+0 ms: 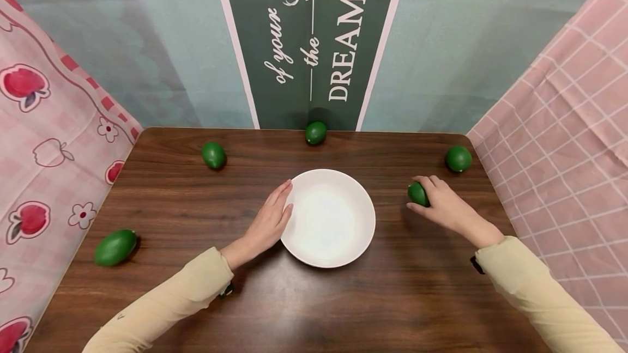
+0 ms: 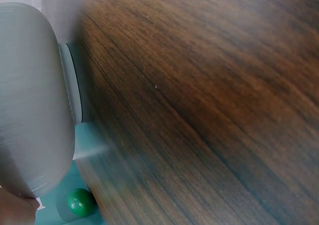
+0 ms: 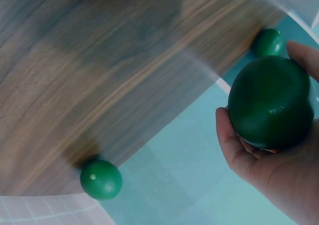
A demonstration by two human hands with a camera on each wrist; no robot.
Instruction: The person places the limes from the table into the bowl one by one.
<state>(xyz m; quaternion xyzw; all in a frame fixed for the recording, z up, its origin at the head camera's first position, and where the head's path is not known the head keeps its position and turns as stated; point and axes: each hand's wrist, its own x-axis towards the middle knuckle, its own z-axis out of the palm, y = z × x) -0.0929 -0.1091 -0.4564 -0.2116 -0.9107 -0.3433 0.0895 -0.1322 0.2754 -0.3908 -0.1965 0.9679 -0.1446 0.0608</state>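
My right hand (image 1: 448, 206) grips a green lime (image 1: 418, 194) between thumb and fingers, to the right of the plate. In the right wrist view the held lime (image 3: 271, 103) shows large, with fingers and thumb around its sides. My left hand (image 1: 267, 222) lies against the left rim of a round white plate (image 1: 343, 255), its fingers extended along the edge. Whether the fingertips reach under the rim is hidden. Nothing lies in the plate. The left wrist view shows mostly sleeve and tabletop, with a bit of the hand (image 2: 15, 210) at the lower left.
More limes lie on the brown wooden table (image 1: 304, 315): one at the far left (image 1: 115, 247), one at the back left (image 1: 213, 155), one at the back middle (image 1: 316, 133), one at the back right (image 1: 458, 158). Cloth hangs behind and along both sides.
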